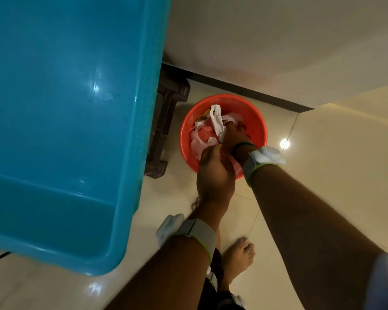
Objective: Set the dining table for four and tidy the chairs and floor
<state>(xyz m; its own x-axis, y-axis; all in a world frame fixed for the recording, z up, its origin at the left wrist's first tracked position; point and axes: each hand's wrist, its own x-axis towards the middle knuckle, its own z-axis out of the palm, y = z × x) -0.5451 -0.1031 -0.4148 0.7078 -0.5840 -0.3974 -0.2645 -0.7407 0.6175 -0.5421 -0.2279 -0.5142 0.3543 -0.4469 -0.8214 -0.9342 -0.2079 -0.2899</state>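
Note:
An orange-red plastic bin stands on the tiled floor near the wall. It holds crumpled white and pink plastic bags and other rubbish. My right hand reaches down into the bin and grips the bag material. My left hand is over the bin's near rim, fingers curled round the bag's edge beside the right wrist. Both wrists carry grey bands with white sensors.
A large blue plastic table fills the left side, its edge close to my left arm. A dark brown plastic stool sits under it beside the bin. Cream wall and dark skirting run behind the bin. My bare feet stand on glossy tiles.

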